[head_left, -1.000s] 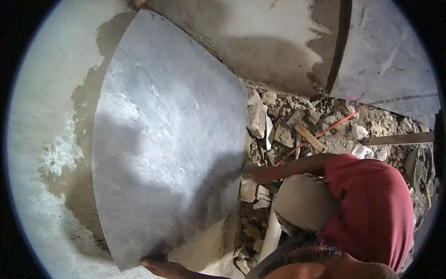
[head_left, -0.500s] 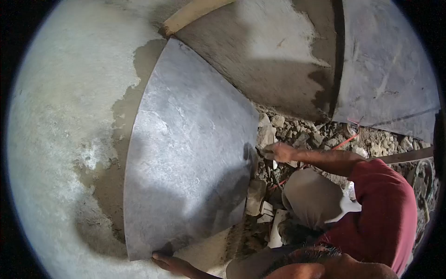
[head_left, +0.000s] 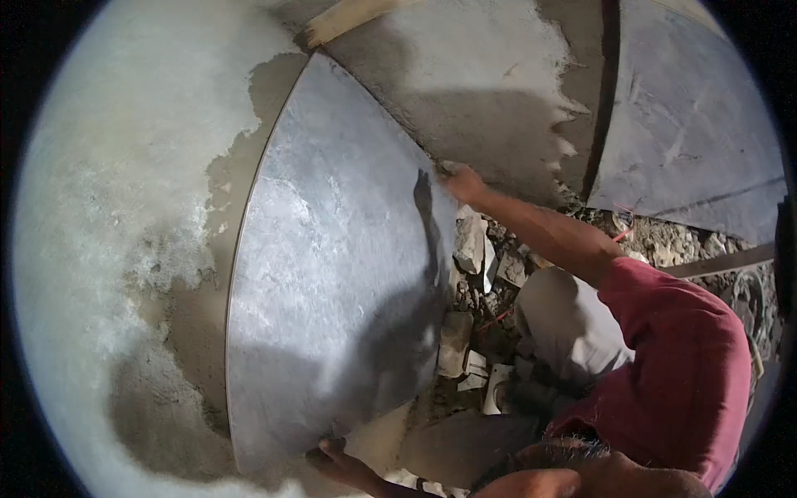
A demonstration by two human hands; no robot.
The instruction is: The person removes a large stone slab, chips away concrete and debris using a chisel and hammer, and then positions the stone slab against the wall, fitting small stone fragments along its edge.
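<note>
1. After hovering over the stone rubble [head_left: 471, 241] half a second ago, now up at the grey curved-edged slab [head_left: 349, 249] with the right hand [head_left: 462, 184]; apparently handling two edges at once.
2. Slab left of frame centre, beside the darker cement patch [head_left: 234, 187].
3. Right arm stretched toward upper centre; left hand [head_left: 334, 458] at lower centre, touching the bottom edge.
4. Right fingers bent, left partly hidden; impossible to say whether clamped.
</note>
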